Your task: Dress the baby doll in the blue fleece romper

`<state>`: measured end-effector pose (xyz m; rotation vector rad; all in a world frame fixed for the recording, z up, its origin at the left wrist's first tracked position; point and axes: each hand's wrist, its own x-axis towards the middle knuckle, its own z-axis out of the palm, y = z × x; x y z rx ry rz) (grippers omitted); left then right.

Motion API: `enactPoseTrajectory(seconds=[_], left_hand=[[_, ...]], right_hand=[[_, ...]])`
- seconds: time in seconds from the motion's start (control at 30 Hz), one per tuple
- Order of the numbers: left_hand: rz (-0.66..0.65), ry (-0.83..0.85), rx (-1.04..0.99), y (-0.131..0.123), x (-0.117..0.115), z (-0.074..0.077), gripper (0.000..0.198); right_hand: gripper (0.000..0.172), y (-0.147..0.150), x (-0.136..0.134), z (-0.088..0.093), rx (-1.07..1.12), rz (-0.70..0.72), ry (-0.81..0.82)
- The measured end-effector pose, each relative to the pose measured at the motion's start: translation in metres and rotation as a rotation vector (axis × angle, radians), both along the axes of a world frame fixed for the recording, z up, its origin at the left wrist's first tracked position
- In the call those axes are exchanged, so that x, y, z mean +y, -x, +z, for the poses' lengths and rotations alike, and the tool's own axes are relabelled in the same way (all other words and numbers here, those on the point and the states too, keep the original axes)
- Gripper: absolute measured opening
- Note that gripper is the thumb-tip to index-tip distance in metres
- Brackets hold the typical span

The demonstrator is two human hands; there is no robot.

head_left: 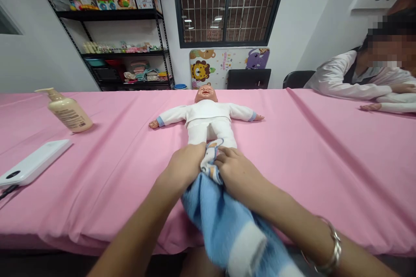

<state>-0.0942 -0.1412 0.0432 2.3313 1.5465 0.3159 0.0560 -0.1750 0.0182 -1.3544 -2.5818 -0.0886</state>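
The tabletop (302, 151) lies bare on both sides of the doll (208, 117). A pump bottle (69, 114) and white box (34, 165) occupy the left.

- The doll (208, 117) lies in the middle of the table (325, 160), head toward the far wall.
- At its feet, the left hand (183, 166) and right hand (238, 173) grip a cloth (224, 220) hanging over the near edge.
- A pump bottle (66, 111) sits to its left, with a flat device (34, 162) nearer.
- Another person's arms (373, 95) rest far right.

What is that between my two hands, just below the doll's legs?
In the head view, a bunched blue and white garment lies between your left hand and right hand, gripped by both, right below the doll.
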Motion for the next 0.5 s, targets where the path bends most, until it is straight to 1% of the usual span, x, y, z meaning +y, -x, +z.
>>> enactPoseTrajectory(seconds=[0.1,0.17,0.2,0.27,0.33,0.37,0.43,0.5], left_hand=[[-0.092,-0.012,0.132,-0.005,0.036,-0.005,0.014],[-0.104,-0.06,0.147,-0.005,0.054,-0.013,0.013],[-0.099,-0.092,0.123,-0.004,0.062,-0.017,0.012],[-0.061,-0.145,0.003,-0.001,0.076,-0.026,0.014],[0.016,-0.189,-0.14,0.004,0.088,-0.035,0.016],[0.063,-0.197,-0.174,0.007,0.093,-0.038,0.018],[0.144,-0.193,-0.154,0.013,0.1,-0.044,0.022],[0.165,-0.166,-0.105,0.019,0.105,-0.047,0.024]], right_hand=[[0.03,-0.002,0.036,-0.002,-0.183,0.005,0.068],[0.031,-0.001,0.052,-0.003,-0.256,-0.001,0.116],[0.031,0.0,0.059,-0.003,-0.28,-0.012,0.124],[0.03,0.004,0.072,-0.004,-0.294,-0.048,0.112],[0.029,0.006,0.083,-0.005,-0.264,-0.1,0.082],[0.027,0.006,0.087,-0.006,-0.238,-0.121,0.071],[0.025,0.005,0.092,-0.008,-0.193,-0.146,0.065],[0.024,0.003,0.093,-0.01,-0.173,-0.151,0.07]])
